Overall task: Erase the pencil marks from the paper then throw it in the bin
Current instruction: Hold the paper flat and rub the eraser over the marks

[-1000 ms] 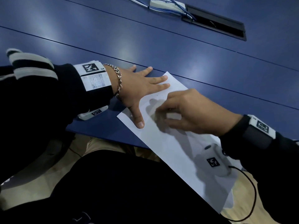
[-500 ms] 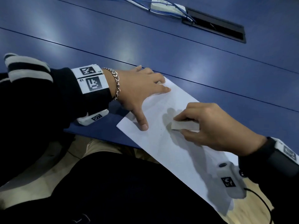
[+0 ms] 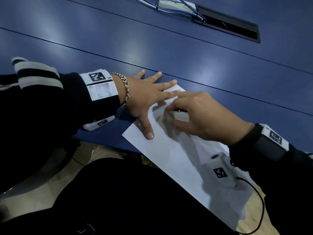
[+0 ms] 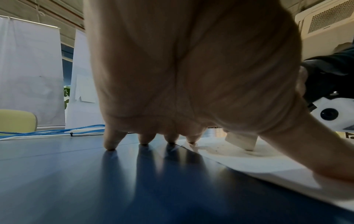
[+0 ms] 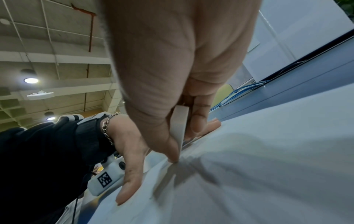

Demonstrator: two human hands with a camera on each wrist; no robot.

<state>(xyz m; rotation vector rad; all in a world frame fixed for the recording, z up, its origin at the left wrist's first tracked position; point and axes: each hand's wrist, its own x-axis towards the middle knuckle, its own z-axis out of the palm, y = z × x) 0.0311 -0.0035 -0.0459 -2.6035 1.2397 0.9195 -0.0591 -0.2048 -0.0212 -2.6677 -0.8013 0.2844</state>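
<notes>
A white sheet of paper (image 3: 171, 155) lies slanted over the near edge of the blue table (image 3: 152, 41), its lower part hanging past the edge. My left hand (image 3: 149, 97) lies flat with fingers spread, thumb and forefinger pressing the paper's upper corner (image 4: 249, 160), the other fingertips on the table. My right hand (image 3: 198, 116) pinches a white eraser (image 3: 180, 115) between thumb and fingers and presses its lower edge on the paper (image 5: 249, 174) beside the left forefinger. The eraser (image 5: 180, 124) stands upright in the right wrist view, and shows as a pale block (image 4: 241, 140) in the left wrist view.
A black cable slot (image 3: 227, 25) with a white power strip (image 3: 174, 5) and blue cables (image 4: 47, 131) sits at the far side of the table. My dark-clothed lap (image 3: 135, 200) lies below the table edge. No bin is in view.
My right hand slid the eraser down-right along the paper, then back up-left close to the left forefinger. The left hand's fingers curled briefly and are spread flat again.
</notes>
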